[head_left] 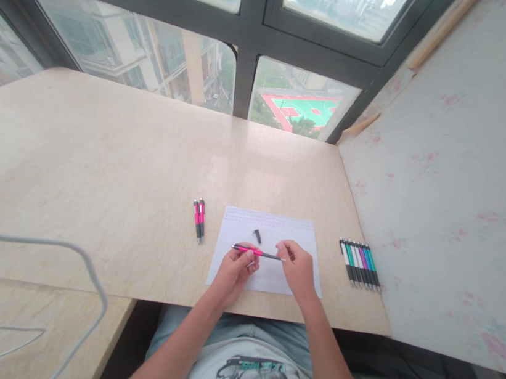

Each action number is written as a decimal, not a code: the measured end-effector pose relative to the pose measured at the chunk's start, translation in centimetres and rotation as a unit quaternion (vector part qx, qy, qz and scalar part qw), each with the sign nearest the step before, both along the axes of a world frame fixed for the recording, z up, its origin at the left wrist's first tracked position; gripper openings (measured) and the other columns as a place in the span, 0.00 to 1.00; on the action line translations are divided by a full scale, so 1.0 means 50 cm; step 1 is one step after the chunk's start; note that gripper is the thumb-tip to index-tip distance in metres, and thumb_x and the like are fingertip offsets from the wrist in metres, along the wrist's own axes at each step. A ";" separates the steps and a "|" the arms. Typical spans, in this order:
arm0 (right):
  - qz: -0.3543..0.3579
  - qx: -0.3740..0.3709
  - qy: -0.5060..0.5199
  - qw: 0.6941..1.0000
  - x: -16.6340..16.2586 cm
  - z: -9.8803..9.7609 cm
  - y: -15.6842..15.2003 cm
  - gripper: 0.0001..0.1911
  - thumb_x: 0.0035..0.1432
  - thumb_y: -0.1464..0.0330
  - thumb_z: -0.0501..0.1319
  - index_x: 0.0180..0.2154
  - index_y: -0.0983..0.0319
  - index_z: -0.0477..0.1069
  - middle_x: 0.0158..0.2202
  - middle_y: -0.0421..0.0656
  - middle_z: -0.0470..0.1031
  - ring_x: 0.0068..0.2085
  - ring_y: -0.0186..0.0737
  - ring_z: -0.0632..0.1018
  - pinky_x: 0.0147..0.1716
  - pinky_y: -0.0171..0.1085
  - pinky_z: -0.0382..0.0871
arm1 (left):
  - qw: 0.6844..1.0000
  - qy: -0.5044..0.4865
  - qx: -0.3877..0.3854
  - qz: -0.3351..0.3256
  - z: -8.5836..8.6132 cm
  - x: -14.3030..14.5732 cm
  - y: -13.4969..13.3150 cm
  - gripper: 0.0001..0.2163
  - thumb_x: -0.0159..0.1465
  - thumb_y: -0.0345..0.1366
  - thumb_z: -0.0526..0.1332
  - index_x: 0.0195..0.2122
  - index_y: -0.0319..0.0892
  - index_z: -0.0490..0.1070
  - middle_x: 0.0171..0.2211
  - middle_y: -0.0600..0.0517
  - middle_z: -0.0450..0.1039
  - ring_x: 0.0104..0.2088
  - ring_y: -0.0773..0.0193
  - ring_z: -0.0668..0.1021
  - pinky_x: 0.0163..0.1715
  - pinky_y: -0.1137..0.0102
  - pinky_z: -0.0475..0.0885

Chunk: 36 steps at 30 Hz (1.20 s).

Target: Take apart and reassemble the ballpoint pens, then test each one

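A pink and black pen (258, 252) lies crosswise between my two hands, just above a white sheet of paper (271, 229). My left hand (235, 271) pinches the pink barrel end. The pen's thin dark tip end is pinched by the fingers of my right hand (297, 268). A small black pen part (257, 236) rests on the paper just beyond the pen.
Two pink pens (198, 219) lie side by side left of the paper. A row of several pens in green, purple and blue (359, 264) lies to the right, near the wall. A white cable (58, 288) loops over the beige table (120, 172) at the left. Windows stand behind.
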State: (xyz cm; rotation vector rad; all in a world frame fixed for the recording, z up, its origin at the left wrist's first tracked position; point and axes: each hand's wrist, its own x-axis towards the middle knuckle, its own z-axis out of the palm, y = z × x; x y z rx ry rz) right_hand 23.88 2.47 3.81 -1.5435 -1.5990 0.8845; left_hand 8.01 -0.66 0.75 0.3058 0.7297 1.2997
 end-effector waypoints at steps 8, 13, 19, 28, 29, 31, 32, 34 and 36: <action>0.039 0.064 0.039 0.996 -0.005 0.035 -0.026 0.19 0.67 0.57 0.50 0.35 0.61 0.74 0.30 0.44 0.76 0.30 0.39 0.74 0.28 0.36 0.67 | 1.000 -0.002 -0.011 0.012 -0.004 0.002 0.002 0.11 0.55 0.36 0.72 0.36 0.40 0.76 0.33 0.52 0.73 0.31 0.70 0.72 0.31 0.74 0.68; 0.104 0.093 -0.081 0.987 0.004 0.035 -0.033 0.12 0.63 0.61 0.57 0.32 0.60 0.74 0.28 0.42 0.75 0.29 0.38 0.73 0.28 0.35 0.64 | 1.000 0.008 -0.013 0.013 -0.003 0.004 0.004 0.10 0.55 0.36 0.71 0.36 0.39 0.76 0.32 0.52 0.73 0.31 0.70 0.73 0.32 0.73 0.69; 0.097 0.030 0.044 0.994 0.012 0.024 -0.026 0.21 0.66 0.57 0.50 0.31 0.61 0.73 0.27 0.43 0.75 0.28 0.38 0.74 0.28 0.36 0.66 | 1.000 0.011 -0.011 0.005 -0.004 0.003 0.004 0.10 0.54 0.36 0.71 0.35 0.39 0.76 0.32 0.51 0.74 0.30 0.70 0.73 0.31 0.73 0.68; 0.018 0.012 -0.185 0.983 -0.056 -0.050 0.038 0.10 0.58 0.61 0.60 0.39 0.60 0.73 0.35 0.43 0.76 0.35 0.41 0.75 0.34 0.36 0.65 | 1.000 -0.011 -0.012 0.020 -0.006 0.002 0.007 0.09 0.55 0.35 0.71 0.35 0.40 0.75 0.31 0.53 0.73 0.29 0.70 0.73 0.30 0.73 0.68; 0.018 0.014 -0.220 0.975 -0.068 -0.052 0.040 0.11 0.59 0.61 0.60 0.41 0.60 0.72 0.37 0.44 0.75 0.37 0.42 0.75 0.34 0.36 0.65 | 1.000 -0.012 -0.010 0.018 -0.007 0.002 0.007 0.09 0.55 0.35 0.71 0.35 0.40 0.75 0.30 0.53 0.72 0.29 0.71 0.73 0.30 0.73 0.68; 0.013 0.013 -0.276 0.961 -0.088 -0.051 0.043 0.11 0.60 0.62 0.60 0.43 0.60 0.70 0.40 0.46 0.74 0.40 0.43 0.74 0.34 0.36 0.64 | 1.000 -0.014 -0.004 0.015 -0.007 0.003 0.007 0.09 0.56 0.35 0.70 0.35 0.39 0.75 0.29 0.53 0.72 0.29 0.70 0.73 0.31 0.73 0.69; 0.013 0.009 -0.297 0.955 -0.094 -0.050 0.043 0.10 0.61 0.63 0.59 0.43 0.60 0.70 0.40 0.47 0.73 0.40 0.43 0.74 0.33 0.36 0.64 | 1.000 -0.014 -0.003 0.014 -0.007 0.003 0.007 0.09 0.56 0.35 0.70 0.35 0.39 0.75 0.29 0.53 0.72 0.29 0.70 0.73 0.31 0.73 0.69; 0.017 0.002 -0.320 0.947 -0.096 -0.047 0.045 0.07 0.62 0.64 0.58 0.40 0.60 0.70 0.40 0.47 0.73 0.40 0.43 0.74 0.32 0.36 0.63 | 1.000 -0.012 -0.004 0.018 -0.008 0.003 0.007 0.08 0.56 0.34 0.70 0.36 0.39 0.75 0.30 0.53 0.72 0.30 0.70 0.73 0.32 0.73 0.70; 0.014 -0.001 -0.313 0.950 -0.086 -0.044 0.044 0.05 0.62 0.65 0.57 0.36 0.60 0.70 0.39 0.46 0.74 0.38 0.42 0.74 0.32 0.35 0.62 | 1.000 -0.008 -0.008 0.023 -0.009 0.002 0.009 0.09 0.56 0.34 0.70 0.36 0.40 0.76 0.31 0.53 0.73 0.30 0.70 0.73 0.32 0.73 0.70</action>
